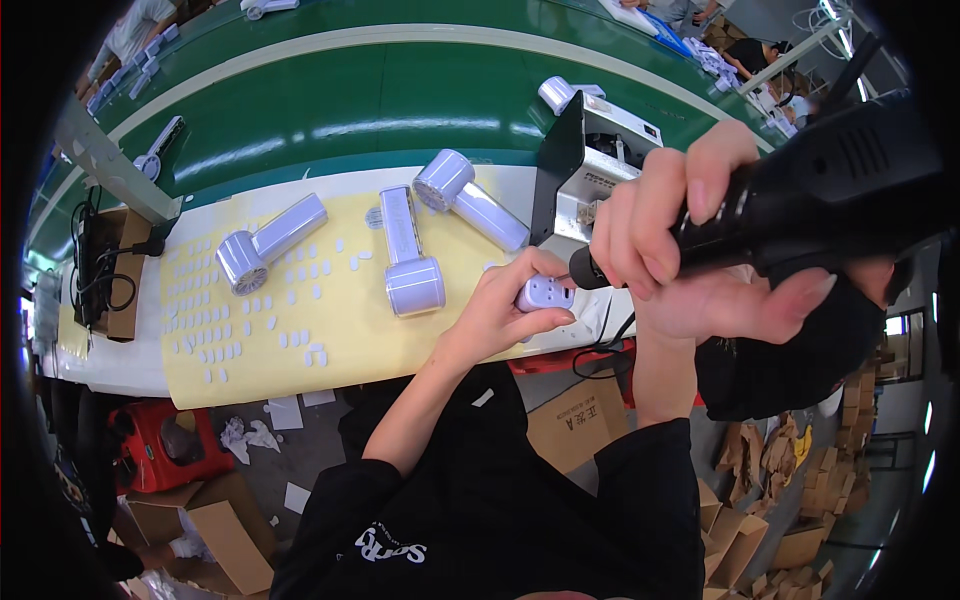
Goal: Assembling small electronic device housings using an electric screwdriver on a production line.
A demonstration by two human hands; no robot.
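My left hand (500, 307) is closed around a lavender plastic housing (545, 293), holding it above the table's front edge. Small holes and a dark slot show on its end face. My right hand (680, 235) grips a black electric screwdriver (840, 190) that lies slanted across the right side. Its nose (588, 268) is right at the housing; whether the bit touches a screw is hidden. Beyond my hands lie three lavender hair-dryer-shaped devices: one with its grille (243, 265) toward me, one handle-away (414, 285), one (445, 180) near the belt.
Rows of small pale pieces (205, 310) cover the yellow mat (340, 345). A black-and-silver box-shaped machine (590, 165) stands right of centre. A green conveyor belt (330, 110) runs behind. An open carton (125, 270) holds black cables at left. Cartons (580, 420) and a red stool (170, 450) sit below.
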